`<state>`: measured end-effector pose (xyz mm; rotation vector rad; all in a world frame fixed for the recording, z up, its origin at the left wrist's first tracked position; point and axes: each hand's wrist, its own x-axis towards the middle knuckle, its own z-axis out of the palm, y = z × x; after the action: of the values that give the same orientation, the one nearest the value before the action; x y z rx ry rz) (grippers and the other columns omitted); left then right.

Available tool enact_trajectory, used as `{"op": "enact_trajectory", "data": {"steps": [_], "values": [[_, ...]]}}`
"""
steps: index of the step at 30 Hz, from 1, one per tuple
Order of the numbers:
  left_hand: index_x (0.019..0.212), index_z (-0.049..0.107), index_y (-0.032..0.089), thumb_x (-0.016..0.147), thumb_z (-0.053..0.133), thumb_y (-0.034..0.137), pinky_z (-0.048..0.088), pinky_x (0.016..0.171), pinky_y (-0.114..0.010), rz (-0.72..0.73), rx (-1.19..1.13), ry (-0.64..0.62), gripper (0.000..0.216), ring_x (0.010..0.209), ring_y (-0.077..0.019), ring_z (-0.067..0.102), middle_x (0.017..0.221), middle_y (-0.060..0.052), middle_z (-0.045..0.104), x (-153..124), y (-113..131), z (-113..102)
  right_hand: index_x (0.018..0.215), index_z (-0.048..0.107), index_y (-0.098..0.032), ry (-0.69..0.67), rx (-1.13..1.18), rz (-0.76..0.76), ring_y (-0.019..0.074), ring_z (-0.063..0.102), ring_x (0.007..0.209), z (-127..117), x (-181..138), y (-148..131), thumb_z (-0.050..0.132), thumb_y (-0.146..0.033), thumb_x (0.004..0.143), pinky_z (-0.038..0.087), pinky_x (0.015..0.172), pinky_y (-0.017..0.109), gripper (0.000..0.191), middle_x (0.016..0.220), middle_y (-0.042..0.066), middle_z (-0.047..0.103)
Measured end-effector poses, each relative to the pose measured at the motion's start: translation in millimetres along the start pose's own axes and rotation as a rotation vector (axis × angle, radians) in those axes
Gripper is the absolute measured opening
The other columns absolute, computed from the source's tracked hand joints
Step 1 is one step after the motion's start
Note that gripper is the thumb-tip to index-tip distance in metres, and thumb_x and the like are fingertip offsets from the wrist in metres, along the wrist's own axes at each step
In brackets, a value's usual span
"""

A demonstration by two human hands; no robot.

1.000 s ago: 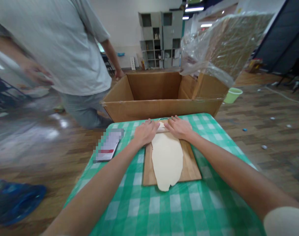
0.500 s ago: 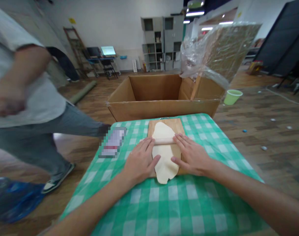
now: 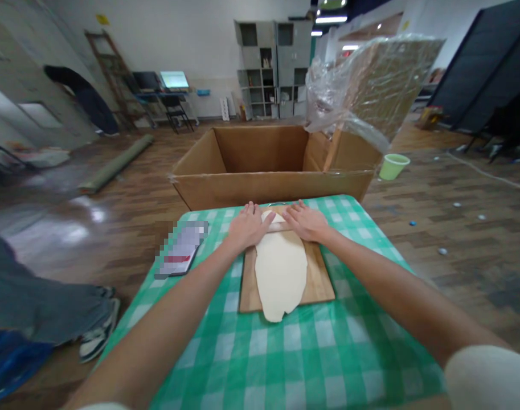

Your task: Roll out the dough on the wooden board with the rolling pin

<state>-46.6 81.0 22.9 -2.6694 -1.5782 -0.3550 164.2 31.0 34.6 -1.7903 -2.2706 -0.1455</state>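
A long flat sheet of pale dough point(image 3: 280, 269) lies on a wooden board point(image 3: 317, 279) on a table with a green-and-white checked cloth point(image 3: 294, 353). Its near end hangs over the board's front edge. My left hand point(image 3: 248, 226) and my right hand point(image 3: 306, 222) press palms down on a thin wooden rolling pin point(image 3: 278, 226), which lies across the far end of the dough. Only the pin's middle shows between my hands.
A phone point(image 3: 181, 256) lies on the cloth left of the board. A big open cardboard box point(image 3: 268, 185) stands just beyond the table, with a plastic-wrapped panel point(image 3: 371, 85) leaning in it. Another person's legs and shoes point(image 3: 95, 336) are at the left. A green bucket point(image 3: 392, 166) stands on the floor.
Both hands rolled the pin from the far end back to mid-dough, then out to the far end again. The other person walked from the box to the left edge.
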Motion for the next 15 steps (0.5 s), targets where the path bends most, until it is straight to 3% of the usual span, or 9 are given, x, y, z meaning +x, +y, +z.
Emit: {"op": "enact_trajectory", "data": {"steps": [3,5,7,9,12,15], "values": [[0.151,0.056,0.011,0.112,0.03,0.058,0.037,0.126,-0.05,-0.013,0.005,0.03,0.067,0.154,-0.0357,0.047,0.158,-0.021,0.057,-33.0,4.0,7.6,0.138,0.065,-0.013,-0.062,0.024,-0.041,0.0314,0.065,0.131,7.7,-27.8,-5.3,0.033,-0.055,0.114,0.053,0.11,0.044,0.058,0.14,0.019,0.069],[0.156,0.05,0.007,0.109,0.031,0.061,0.034,0.129,-0.051,0.01,0.015,0.069,0.074,0.155,-0.0366,0.045,0.161,-0.024,0.053,-62.6,9.9,10.7,0.152,0.053,-0.004,-0.061,0.03,-0.095,0.0352,0.051,0.149,10.2,-54.5,-11.5,0.025,-0.061,0.113,0.042,0.123,0.047,0.075,0.158,0.025,0.056],[0.16,0.042,0.003,0.107,0.035,0.064,0.03,0.131,-0.053,0.035,0.021,0.101,0.082,0.158,-0.0381,0.041,0.165,-0.026,0.048,-94.2,17.4,10.4,0.162,0.039,0.003,-0.035,0.028,-0.134,0.0378,0.034,0.16,9.2,-84.4,-19.0,0.027,-0.067,0.109,0.028,0.132,0.052,0.089,0.169,0.029,0.04],[0.163,0.036,0.002,0.106,0.037,0.066,0.027,0.133,-0.054,0.052,0.022,0.118,0.087,0.16,-0.0383,0.037,0.167,-0.026,0.044,-124.0,24.4,6.6,0.164,0.034,0.006,-0.022,0.036,-0.153,0.0391,0.025,0.164,5.6,-113.5,-26.5,0.029,-0.073,0.107,0.023,0.134,0.055,0.097,0.172,0.029,0.032],[0.164,0.035,0.003,0.106,0.036,0.065,0.028,0.133,-0.053,0.098,0.011,0.123,0.085,0.162,-0.0365,0.033,0.17,-0.024,0.041,-154.8,29.2,-1.7,0.166,0.03,0.004,-0.013,0.06,-0.194,0.0386,0.02,0.165,0.1,-145.7,-33.2,0.032,-0.076,0.105,0.024,0.134,0.056,0.101,0.175,0.028,0.026],[0.162,0.041,0.005,0.109,0.032,0.061,0.032,0.132,-0.051,0.128,0.0,0.104,0.078,0.16,-0.034,0.039,0.167,-0.023,0.046,-156.6,24.6,-5.3,0.168,0.03,0.0,0.003,0.092,-0.218,0.0371,0.022,0.165,-0.1,-151.0,-31.2,0.034,-0.075,0.105,0.027,0.133,0.057,0.098,0.175,0.026,0.028]]}}
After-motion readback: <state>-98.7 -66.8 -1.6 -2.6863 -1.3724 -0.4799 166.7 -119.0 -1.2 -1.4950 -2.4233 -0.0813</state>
